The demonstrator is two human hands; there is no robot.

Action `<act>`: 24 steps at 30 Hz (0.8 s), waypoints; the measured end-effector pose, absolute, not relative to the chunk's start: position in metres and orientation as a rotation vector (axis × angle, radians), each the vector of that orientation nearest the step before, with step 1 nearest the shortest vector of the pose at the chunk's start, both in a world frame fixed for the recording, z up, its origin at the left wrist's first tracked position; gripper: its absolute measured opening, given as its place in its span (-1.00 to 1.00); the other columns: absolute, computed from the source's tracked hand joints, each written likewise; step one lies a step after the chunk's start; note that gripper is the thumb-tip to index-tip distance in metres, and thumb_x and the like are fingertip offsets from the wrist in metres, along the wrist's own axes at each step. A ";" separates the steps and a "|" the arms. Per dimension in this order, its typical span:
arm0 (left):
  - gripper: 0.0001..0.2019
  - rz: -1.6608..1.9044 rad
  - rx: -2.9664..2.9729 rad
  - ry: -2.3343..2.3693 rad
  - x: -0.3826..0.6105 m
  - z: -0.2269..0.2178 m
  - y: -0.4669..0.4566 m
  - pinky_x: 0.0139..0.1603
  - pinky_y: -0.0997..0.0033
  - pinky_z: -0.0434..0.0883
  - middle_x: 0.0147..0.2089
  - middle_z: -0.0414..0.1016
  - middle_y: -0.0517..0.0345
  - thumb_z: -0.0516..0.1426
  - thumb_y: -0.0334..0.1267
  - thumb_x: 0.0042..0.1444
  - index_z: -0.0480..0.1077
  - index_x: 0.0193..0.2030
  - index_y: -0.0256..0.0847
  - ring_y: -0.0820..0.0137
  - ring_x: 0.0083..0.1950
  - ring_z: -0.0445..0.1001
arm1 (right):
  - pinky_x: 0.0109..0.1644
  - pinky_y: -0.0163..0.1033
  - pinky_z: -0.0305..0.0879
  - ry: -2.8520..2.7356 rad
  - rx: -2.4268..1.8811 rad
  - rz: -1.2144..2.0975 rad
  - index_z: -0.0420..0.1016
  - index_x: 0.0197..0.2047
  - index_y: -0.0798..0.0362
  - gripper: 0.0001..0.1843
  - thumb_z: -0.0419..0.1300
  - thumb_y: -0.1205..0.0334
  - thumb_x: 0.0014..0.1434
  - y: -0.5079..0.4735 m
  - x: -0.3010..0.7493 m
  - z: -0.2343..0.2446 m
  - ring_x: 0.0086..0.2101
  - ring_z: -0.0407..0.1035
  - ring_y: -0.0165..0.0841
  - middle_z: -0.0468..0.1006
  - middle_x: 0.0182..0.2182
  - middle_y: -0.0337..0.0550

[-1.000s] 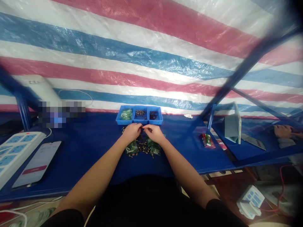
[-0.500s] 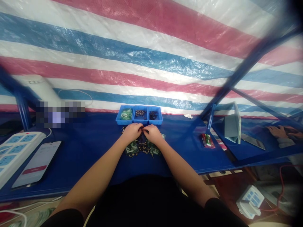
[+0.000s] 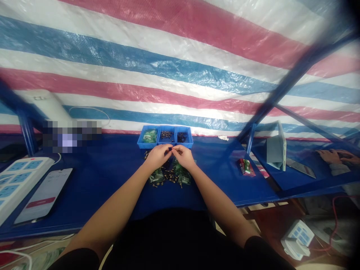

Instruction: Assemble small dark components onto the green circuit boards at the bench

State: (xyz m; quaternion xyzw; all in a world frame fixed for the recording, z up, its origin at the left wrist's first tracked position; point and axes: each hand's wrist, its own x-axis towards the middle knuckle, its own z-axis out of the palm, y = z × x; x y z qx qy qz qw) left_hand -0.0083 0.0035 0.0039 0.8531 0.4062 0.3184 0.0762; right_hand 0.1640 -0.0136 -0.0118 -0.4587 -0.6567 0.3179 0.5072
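My left hand (image 3: 157,155) and my right hand (image 3: 183,156) meet fingertip to fingertip, both closed in a pinch. A small dark bit shows between the fingertips, too small to name. Below them on the blue table lies a pile of brass-coloured screws (image 3: 170,175) mixed with small green-and-silver pieces (image 3: 182,176). Just beyond the fingers stand three joined blue bins. The left bin (image 3: 140,142) holds green packets, the middle bin (image 3: 165,144) brass-coloured screws, and the right bin (image 3: 185,145) small dark parts.
On the left lie a phone (image 3: 46,191) and a white power strip (image 3: 25,176). To the right are a small red-and-green box (image 3: 246,167), a blue frame post (image 3: 250,138) and a propped tablet (image 3: 277,150). Another person's hands (image 3: 334,155) rest at the far right.
Both hands have shifted slightly forward toward the bins, and the fingertips have come closer together. The bins and the pile stay in place.
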 end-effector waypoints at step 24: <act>-0.79 1.035 2.447 1.315 -0.009 0.014 -0.003 -0.31 0.44 0.30 -0.35 0.49 0.17 0.00 -0.11 0.26 0.39 -0.17 -0.13 0.36 -0.29 0.45 | -0.22 -0.23 0.46 -1.460 -1.114 0.805 0.59 -0.16 0.06 -0.71 0.23 0.07 0.12 -0.008 0.169 -0.013 -0.36 0.49 -0.32 0.63 -0.32 -0.11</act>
